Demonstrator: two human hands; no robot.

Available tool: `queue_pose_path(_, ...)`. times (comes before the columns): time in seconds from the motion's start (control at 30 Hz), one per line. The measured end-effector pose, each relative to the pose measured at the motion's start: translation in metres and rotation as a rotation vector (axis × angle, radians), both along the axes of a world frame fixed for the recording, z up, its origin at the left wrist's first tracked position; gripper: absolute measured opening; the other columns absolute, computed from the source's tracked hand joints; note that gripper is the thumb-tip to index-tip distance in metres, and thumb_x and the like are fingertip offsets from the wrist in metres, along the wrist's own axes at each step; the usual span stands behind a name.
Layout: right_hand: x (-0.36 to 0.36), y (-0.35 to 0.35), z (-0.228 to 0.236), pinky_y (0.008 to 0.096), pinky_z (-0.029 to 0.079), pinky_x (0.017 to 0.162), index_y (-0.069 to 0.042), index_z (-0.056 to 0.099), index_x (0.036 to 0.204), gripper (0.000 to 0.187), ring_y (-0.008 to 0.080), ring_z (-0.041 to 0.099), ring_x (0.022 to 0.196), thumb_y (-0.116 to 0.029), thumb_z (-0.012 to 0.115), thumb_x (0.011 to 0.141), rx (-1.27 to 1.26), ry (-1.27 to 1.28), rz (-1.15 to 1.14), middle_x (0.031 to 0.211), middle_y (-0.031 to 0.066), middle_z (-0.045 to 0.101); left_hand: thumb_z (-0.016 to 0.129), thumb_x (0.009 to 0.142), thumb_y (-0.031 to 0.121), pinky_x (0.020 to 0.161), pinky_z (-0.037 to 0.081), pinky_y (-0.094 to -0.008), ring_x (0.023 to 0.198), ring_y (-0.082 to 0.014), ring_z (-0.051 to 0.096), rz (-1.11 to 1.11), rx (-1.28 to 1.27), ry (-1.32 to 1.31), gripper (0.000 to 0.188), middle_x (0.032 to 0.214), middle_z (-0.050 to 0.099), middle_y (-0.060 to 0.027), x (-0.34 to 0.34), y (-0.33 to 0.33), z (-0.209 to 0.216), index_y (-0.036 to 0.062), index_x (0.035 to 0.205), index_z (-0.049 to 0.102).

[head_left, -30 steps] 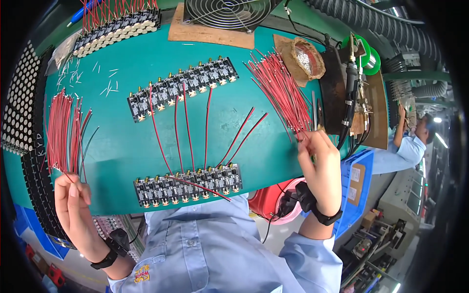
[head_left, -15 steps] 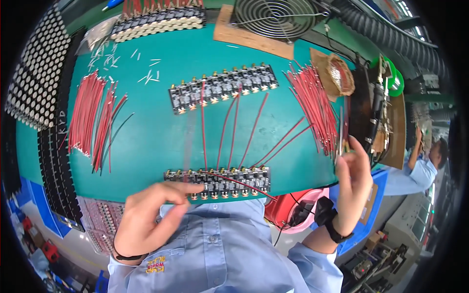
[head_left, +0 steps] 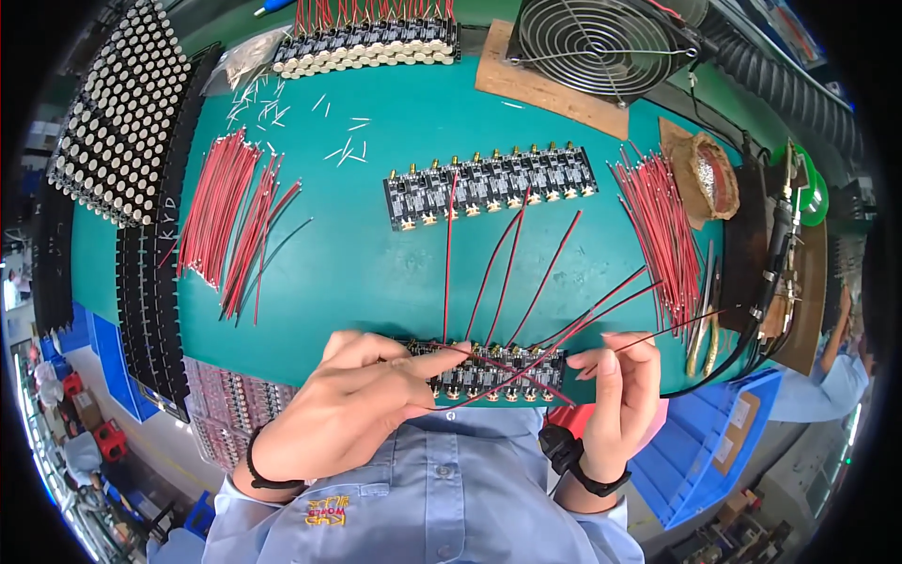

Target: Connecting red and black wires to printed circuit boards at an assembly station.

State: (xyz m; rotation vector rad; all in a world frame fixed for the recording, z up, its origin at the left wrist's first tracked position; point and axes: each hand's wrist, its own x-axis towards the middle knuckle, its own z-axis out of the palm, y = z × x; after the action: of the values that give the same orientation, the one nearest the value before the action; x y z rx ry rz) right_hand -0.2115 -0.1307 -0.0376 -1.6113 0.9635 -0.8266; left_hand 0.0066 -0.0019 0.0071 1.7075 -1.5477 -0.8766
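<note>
My left hand (head_left: 352,399) reaches over the near strip of small black circuit boards (head_left: 503,376), its index fingertip on the strip's top side. Its other fingers are curled, and one end of a thin red wire (head_left: 479,399) meets them. At the strip's right end is my right hand (head_left: 620,385), thumb and index finger closed around a thin dark-red wire (head_left: 681,326) that points to the right. Several red wires (head_left: 448,254) fan out from the near strip toward a second strip of boards (head_left: 489,186) lying farther off.
Bundles of red wires lie left (head_left: 221,207) and right (head_left: 662,240). Tweezers (head_left: 700,338) rest beside a soldering iron (head_left: 778,244). A fan (head_left: 594,47) stands at the back. Finished boards (head_left: 366,47), white tube pieces (head_left: 268,108) and a black stack of round parts (head_left: 117,122) are there too.
My right hand has come from the tweezers at the right to the near strip and now pinches a wire. My left hand has curled its fingers over the strip. The view has shifted.
</note>
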Motion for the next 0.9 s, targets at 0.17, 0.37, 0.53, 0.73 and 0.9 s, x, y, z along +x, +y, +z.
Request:
queue_pose_path(0.17, 0.001, -0.002, -0.008, 0.0246, 0.047, 0.061, 0.006, 0.052, 0.102, 0.009, 0.0184, 0.065, 0.075, 0.002, 0.05, 0.094, -0.042, 0.001, 0.029, 0.1, 0.0121, 0.054, 0.065, 0.079, 0.004, 0.086, 0.035, -0.0346, 0.086, -0.0241, 0.053, 0.088, 0.016, -0.012, 0.007, 0.118, 0.066, -0.0157, 0.004, 0.0, -0.003, 0.0053, 0.08, 0.058)
queue_pose_path(0.37, 0.001, 0.001, -0.009, 0.0234, 0.043, 0.063, 0.003, 0.05, 0.102, 0.008, 0.0145, 0.063, 0.075, -0.001, 0.048, 0.096, -0.048, 0.058, 0.016, 0.103, 0.0088, 0.053, 0.064, 0.078, 0.004, 0.086, 0.034, -0.0356, 0.087, -0.0243, 0.053, 0.121, 0.023, 0.002, 0.008, 0.118, 0.066, -0.0153, 0.01, 0.0, -0.009, 0.0054, 0.079, 0.056)
queue_pose_path(0.53, 0.001, 0.002, -0.012, 0.0237, 0.044, 0.063, 0.003, 0.05, 0.101, 0.007, 0.0145, 0.062, 0.075, 0.001, 0.049, 0.095, -0.07, 0.061, 0.013, 0.103, 0.009, 0.053, 0.062, 0.082, 0.005, 0.088, 0.033, -0.0355, 0.082, -0.0219, 0.055, 0.141, -0.005, 0.016, 0.008, 0.118, 0.066, -0.0161, 0.013, 0.001, -0.015, 0.0059, 0.081, 0.054)
queue_pose_path(0.73, -0.003, 0.0, -0.013, 0.0245, 0.046, 0.065, 0.003, 0.05, 0.101, 0.008, 0.014, 0.059, 0.074, 0.004, 0.049, 0.093, -0.067, 0.037, 0.008, 0.103, 0.0093, 0.053, 0.058, 0.087, 0.005, 0.089, 0.032, -0.0352, 0.077, -0.0186, 0.057, 0.181, 0.002, 0.061, 0.008, 0.118, 0.065, -0.0192, 0.012, -0.002, -0.02, 0.0058, 0.083, 0.051)
queue_pose_path(0.9, -0.006, -0.007, -0.007, 0.0238, 0.046, 0.066, 0.003, 0.052, 0.097, 0.009, 0.0133, 0.056, 0.073, 0.006, 0.055, 0.089, -0.127, 0.083, 0.068, 0.098, 0.0096, 0.055, 0.058, 0.086, 0.0, 0.08, 0.032, -0.0314, 0.076, -0.0184, 0.054, 0.185, -0.05, 0.052, 0.008, 0.117, 0.067, -0.0139, 0.01, 0.0, -0.017, 0.0051, 0.086, 0.053)
